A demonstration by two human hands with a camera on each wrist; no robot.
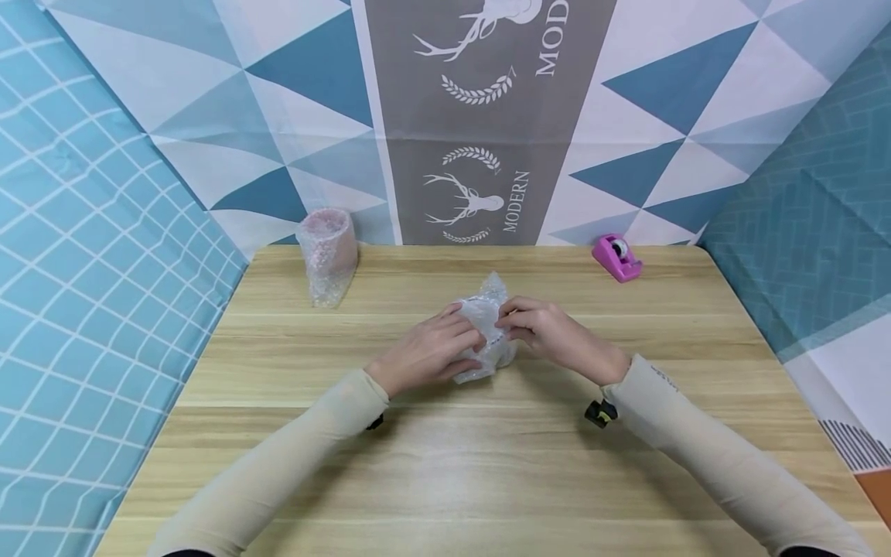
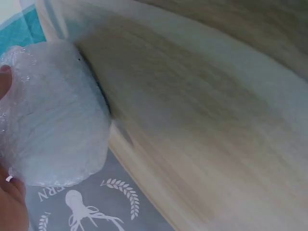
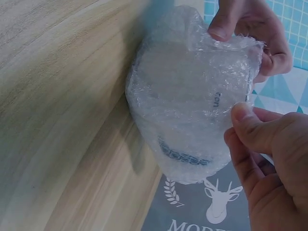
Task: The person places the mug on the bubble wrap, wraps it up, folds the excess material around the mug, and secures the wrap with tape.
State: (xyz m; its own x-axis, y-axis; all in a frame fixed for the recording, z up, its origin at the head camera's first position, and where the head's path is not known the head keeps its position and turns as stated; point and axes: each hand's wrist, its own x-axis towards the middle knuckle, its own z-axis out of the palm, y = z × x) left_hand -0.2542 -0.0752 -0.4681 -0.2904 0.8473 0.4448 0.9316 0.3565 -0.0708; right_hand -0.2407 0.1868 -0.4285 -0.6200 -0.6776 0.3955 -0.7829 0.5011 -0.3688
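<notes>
A whitish item in clear bubble wrap stands in the middle of the wooden table, between both hands. Through the plastic, the right wrist view shows a dark blue patterned band and a few dark letters on the wrapped item; its exact kind is hidden. My left hand grips the package from the left, thumb and fingers bent about its upper edge. On the other side, my right hand pinches the edge of the wrap between thumb and fingers. The left wrist view shows the package's smooth side.
A pinkish cylinder in bubble wrap stands at the table's back left. Toward the back right sits a pink tape dispenser with a roll in it. Patterned cloth rises behind the wooden table.
</notes>
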